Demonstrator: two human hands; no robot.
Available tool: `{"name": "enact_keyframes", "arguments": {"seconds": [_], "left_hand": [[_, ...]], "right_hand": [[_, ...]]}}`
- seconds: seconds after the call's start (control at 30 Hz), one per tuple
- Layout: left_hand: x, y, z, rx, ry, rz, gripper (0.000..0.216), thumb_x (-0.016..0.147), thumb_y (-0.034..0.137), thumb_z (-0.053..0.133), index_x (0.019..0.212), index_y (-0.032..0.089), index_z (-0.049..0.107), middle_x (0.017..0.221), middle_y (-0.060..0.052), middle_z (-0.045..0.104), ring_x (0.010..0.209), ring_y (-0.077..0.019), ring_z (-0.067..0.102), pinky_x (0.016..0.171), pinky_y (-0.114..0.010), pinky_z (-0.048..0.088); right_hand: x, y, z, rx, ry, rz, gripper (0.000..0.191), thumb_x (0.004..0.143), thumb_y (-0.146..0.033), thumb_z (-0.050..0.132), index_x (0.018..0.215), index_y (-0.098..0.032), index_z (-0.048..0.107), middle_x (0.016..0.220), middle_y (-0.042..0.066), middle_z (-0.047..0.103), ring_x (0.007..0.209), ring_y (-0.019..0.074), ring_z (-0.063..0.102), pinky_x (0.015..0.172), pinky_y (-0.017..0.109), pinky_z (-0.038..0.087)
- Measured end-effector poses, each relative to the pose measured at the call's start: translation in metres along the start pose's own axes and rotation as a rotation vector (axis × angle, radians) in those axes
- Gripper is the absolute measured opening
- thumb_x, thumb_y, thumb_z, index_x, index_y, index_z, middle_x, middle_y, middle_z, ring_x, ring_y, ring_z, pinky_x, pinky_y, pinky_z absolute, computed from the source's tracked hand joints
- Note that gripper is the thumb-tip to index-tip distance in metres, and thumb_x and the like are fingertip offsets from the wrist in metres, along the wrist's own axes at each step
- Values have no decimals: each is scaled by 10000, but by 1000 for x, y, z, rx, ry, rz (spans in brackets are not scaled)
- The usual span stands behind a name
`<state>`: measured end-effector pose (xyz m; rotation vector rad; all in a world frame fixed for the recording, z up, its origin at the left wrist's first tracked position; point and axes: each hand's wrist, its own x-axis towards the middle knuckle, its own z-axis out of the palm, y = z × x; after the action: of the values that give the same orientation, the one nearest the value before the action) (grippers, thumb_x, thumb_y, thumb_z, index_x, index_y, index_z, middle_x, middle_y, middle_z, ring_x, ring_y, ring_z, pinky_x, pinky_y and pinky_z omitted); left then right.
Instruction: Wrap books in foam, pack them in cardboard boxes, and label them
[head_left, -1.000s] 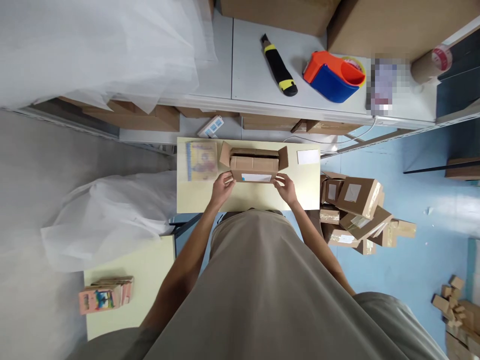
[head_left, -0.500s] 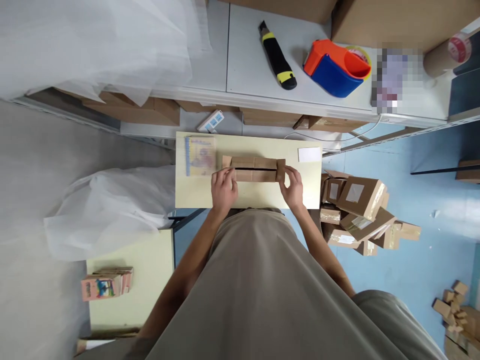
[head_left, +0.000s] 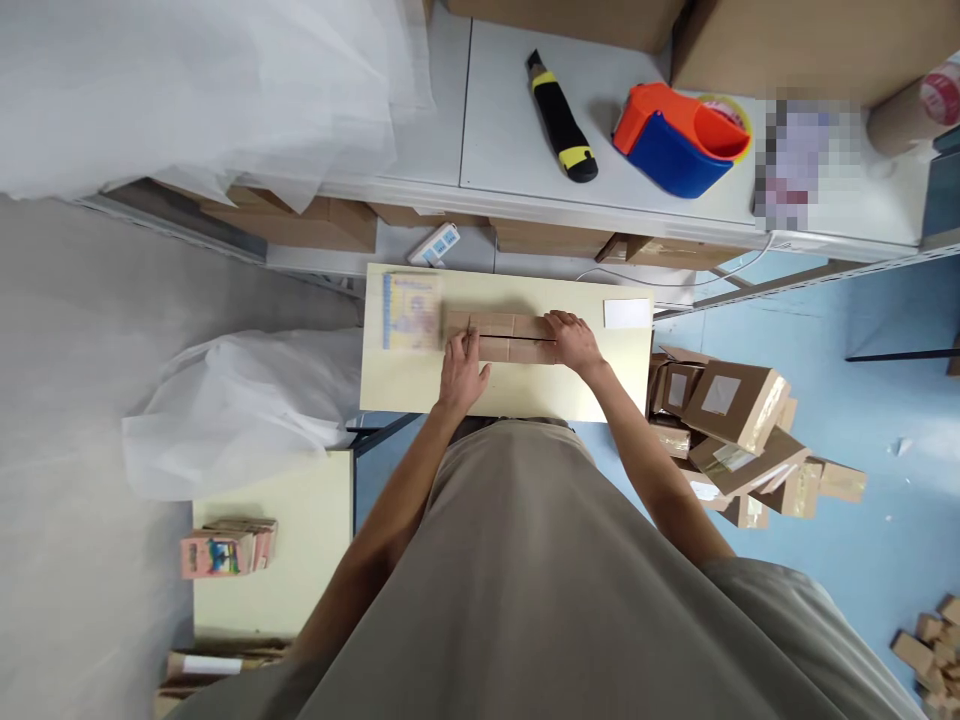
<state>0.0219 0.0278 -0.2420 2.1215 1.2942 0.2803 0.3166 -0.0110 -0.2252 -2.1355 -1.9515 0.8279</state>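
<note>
A small cardboard box [head_left: 514, 350] lies on the pale yellow table [head_left: 525, 392] in front of me. Its long top flaps meet along a narrow dark gap. At the box's left end, my left hand [head_left: 461, 374] has its fingers on the flap, thumb held out to the side. My right hand [head_left: 576, 344] is closed over the right end, its fingers curled across the top and covering that corner. Left of the box is a blurred yellow and blue booklet [head_left: 412, 312]. A white card [head_left: 628, 314] lies to the right.
On the grey shelf [head_left: 487, 130] above lie a box cutter [head_left: 561, 118] and an orange and blue tape dispenser [head_left: 681, 140]. Taped boxes [head_left: 739, 405] are piled at the right. White plastic sheeting [head_left: 247, 400] and a stack of books [head_left: 229, 548] are at the left.
Both hands have moved from the near corners further up onto the ends of the box. The end flaps that showed are now under the hands, and the gap between the long flaps looks narrower.
</note>
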Motion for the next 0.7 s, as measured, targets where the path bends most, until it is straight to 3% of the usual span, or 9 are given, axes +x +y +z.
{"name": "enact_keyframes", "arguments": {"seconds": [0.17, 0.3, 0.4, 0.57, 0.7], "left_hand": [[2, -3, 6, -66, 46, -61, 750, 974, 289, 762, 1653, 149, 475, 1598, -269, 494, 1610, -458, 428, 1371, -637, 366], [3, -7, 6, -100, 64, -127, 777, 950, 289, 798, 1638, 148, 467, 1578, -264, 527, 1609, -453, 444, 1376, -623, 370], [5, -8, 5, -123, 77, -147, 725, 914, 260, 826, 1570, 177, 529, 1547, -232, 552, 1574, -423, 495, 1369, -590, 399], [9, -4, -1, -200, 108, -225, 437, 917, 332, 852, 1288, 213, 653, 1373, -174, 635, 1355, -357, 662, 1261, -530, 517], [5, -5, -8, -275, 108, -207, 157, 1042, 378, 692, 983, 245, 635, 1263, -140, 675, 1291, -298, 695, 1224, -482, 538]], "right_hand": [[3, 5, -4, -7, 26, 2, 396, 1108, -311, 672, 1484, -191, 707, 1526, 186, 702, 1303, 368, 727, 1156, 505, 583], [6, 5, -10, -43, -19, -5, 482, 1013, -322, 822, 1466, -194, 718, 1497, 179, 704, 1237, 374, 756, 1110, 475, 611], [7, 3, -14, -35, -23, -23, 437, 1046, -306, 770, 1468, -205, 722, 1485, 178, 712, 1212, 364, 770, 1087, 459, 615], [13, 8, -16, 90, 43, 73, 371, 1176, -429, 540, 1409, -217, 737, 1359, 153, 805, 1175, 362, 792, 1025, 455, 616], [25, 20, -8, 238, 147, 255, 412, 1166, -404, 529, 1496, -195, 659, 1158, 149, 861, 1077, 361, 809, 992, 466, 615]]}}
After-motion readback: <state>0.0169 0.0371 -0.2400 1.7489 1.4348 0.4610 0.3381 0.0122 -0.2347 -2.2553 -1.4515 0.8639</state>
